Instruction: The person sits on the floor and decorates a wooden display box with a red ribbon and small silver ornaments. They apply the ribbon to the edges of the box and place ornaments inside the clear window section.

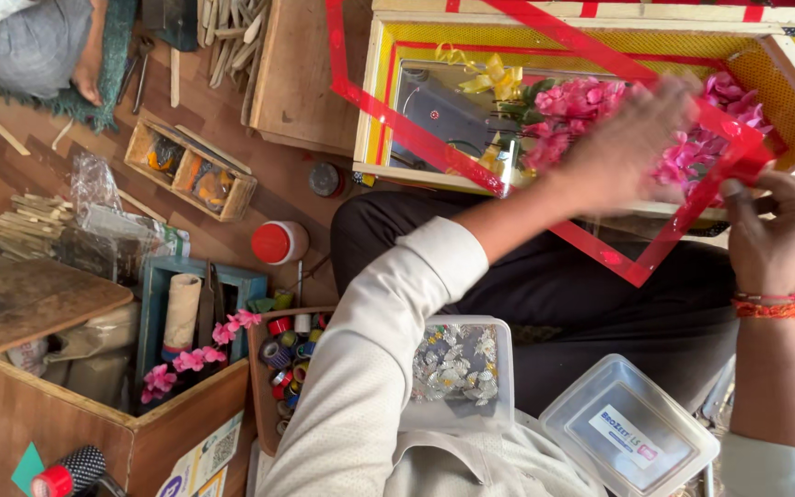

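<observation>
Wooden box (789, 69), yellow-lined, on the lap: holds pink flowers (574, 106), a yellow ribbon bow (492, 78) and a clear panel. Red-edged frame (374, 101) lies tilted across it. Left hand (632, 143), blurred, spreads over the flowers; right hand (770, 230) pinches the frame's corner. Clear tub (462, 368): silver trinkets. Lid (632, 433) beside it. Small tray (264, 387): thread spools (282, 359).

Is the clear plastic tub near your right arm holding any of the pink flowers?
No, the clear plastic tub holds only a small label, while the pink flowers lie in the yellow-lined wooden box under the left hand.
</observation>
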{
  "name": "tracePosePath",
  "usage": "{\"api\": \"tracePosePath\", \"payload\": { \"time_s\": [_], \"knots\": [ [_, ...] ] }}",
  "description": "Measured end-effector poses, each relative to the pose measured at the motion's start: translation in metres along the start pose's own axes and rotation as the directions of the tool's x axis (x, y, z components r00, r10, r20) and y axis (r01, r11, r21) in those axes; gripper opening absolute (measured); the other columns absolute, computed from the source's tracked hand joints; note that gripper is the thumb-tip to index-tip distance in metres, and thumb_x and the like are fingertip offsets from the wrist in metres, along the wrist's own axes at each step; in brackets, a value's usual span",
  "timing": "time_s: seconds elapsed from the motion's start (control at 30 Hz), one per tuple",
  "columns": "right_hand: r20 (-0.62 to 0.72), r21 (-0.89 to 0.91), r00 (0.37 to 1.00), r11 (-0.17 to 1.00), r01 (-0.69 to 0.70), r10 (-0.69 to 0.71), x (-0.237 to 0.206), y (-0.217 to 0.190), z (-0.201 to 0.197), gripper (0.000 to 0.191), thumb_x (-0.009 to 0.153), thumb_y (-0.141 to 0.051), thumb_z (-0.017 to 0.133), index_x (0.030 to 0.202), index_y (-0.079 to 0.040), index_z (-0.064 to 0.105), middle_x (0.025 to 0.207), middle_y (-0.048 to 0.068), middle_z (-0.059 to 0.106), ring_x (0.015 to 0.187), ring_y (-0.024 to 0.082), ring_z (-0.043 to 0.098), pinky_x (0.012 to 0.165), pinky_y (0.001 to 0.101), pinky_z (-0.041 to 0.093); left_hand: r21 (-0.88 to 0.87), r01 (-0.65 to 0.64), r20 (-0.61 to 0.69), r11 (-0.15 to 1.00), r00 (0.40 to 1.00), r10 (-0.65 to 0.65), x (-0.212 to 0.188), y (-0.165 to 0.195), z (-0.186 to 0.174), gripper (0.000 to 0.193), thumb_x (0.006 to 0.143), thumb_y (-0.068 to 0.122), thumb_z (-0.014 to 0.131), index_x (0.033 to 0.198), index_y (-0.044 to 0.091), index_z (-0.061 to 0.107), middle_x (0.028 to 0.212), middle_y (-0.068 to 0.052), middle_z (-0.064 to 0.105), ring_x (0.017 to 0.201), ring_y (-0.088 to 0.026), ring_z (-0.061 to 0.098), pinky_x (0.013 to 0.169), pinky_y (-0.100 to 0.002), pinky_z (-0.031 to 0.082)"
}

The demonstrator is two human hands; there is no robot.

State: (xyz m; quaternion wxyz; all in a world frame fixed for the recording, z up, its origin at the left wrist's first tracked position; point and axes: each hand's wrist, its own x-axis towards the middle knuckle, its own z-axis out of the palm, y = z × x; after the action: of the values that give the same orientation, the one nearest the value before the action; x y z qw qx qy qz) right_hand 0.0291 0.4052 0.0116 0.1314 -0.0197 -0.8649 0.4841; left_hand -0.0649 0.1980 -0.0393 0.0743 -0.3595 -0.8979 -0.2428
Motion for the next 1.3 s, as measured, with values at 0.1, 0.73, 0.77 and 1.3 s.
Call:
{"api": "tracePosePath", "payload": {
  "time_s": [0.1,0.73,0.77,1.3],
  "knots": [
    [-0.139,0.290,0.956,0.934,-0.210,0.258,0.007,0.013,-0.005,0.014,0.100,-0.007,0.074,0.113,-0.003,0.071,0.100,0.000,0.073,0.077,0.008,0.066,0.064,0.0201,0.051,-0.183,-0.333,-0.229,0.925,0.929,0.290,-0.009,0.022,0.023,0.119,0.097,0.075,0.059,0.165,0.011,-0.015,0.171,-0.018,-0.003,0.161,-0.039,0.009,0.132,-0.054,0.013],
    [0.135,0.306,0.991,0.950,-0.065,0.025,0.070,0.044,-0.018,0.031,0.091,0.012,0.069,0.121,0.006,0.068,0.108,0.007,0.070,0.095,0.013,0.072,0.084,0.0260,0.062,-0.047,-0.138,-0.018,0.989,0.990,0.137,-0.011,0.039,0.009,0.083,0.106,0.070,0.051,0.164,0.016,0.024,0.172,-0.013,0.023,0.162,-0.032,0.017,0.136,-0.055,0.014],
    [0.144,0.292,0.990,0.955,-0.052,0.010,0.068,0.046,-0.019,0.031,0.092,0.014,0.068,0.122,0.007,0.068,0.110,0.008,0.071,0.097,0.014,0.072,0.085,0.0265,0.061,-0.051,-0.087,-0.080,0.995,0.993,0.082,-0.007,0.030,0.012,0.089,0.104,0.071,0.047,0.165,0.014,0.017,0.172,-0.016,0.018,0.162,-0.034,0.015,0.136,-0.055,0.014],
    [0.271,0.276,0.962,0.956,-0.096,0.018,0.067,0.098,0.006,0.033,0.099,0.006,0.057,0.132,0.003,0.058,0.116,0.011,0.070,0.102,0.020,0.071,0.094,0.0309,0.061,0.112,0.494,-0.221,0.862,0.858,-0.463,-0.084,-0.158,-0.086,0.080,0.083,0.030,0.068,0.147,-0.008,0.041,0.148,-0.033,0.045,0.140,-0.045,0.042,0.120,-0.053,0.030]
  ]
}}
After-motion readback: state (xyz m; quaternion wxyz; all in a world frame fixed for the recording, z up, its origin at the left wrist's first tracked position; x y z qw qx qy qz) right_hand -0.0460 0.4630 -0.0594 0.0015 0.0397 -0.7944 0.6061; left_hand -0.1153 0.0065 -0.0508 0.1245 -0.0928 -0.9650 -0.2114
